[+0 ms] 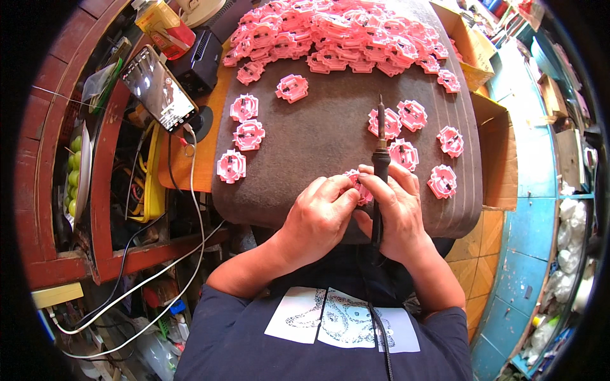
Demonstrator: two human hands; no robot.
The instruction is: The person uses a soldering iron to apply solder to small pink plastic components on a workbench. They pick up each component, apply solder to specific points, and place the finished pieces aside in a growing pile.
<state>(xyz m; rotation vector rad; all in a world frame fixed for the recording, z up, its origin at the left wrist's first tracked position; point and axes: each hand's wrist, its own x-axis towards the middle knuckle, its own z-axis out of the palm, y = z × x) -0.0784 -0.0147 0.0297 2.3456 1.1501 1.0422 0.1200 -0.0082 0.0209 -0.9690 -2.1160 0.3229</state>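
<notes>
Between my two hands, near the front edge of a dark brown padded work surface (318, 136), is a small pink plastic part (361, 188), mostly covered by fingers. My left hand (318, 213) is closed, pinching this part from the left. A soldering iron (380, 159) with a black handle rests in my right hand (401, 209), its tip pointing up and away from me. The fingertips of that hand also meet the pink part. Several similar pink parts with small dark pieces lie singly nearby, some just beyond the iron (403, 154), others along the left side (231, 166).
A large heap of pink parts (330, 35) covers the far end. At the left, a phone (159, 89) stands on a holder, with a white cable (200, 209) hanging down. Cardboard boxes (499, 152) stand along the right side. The iron's black cord (381, 324) runs down over my shirt.
</notes>
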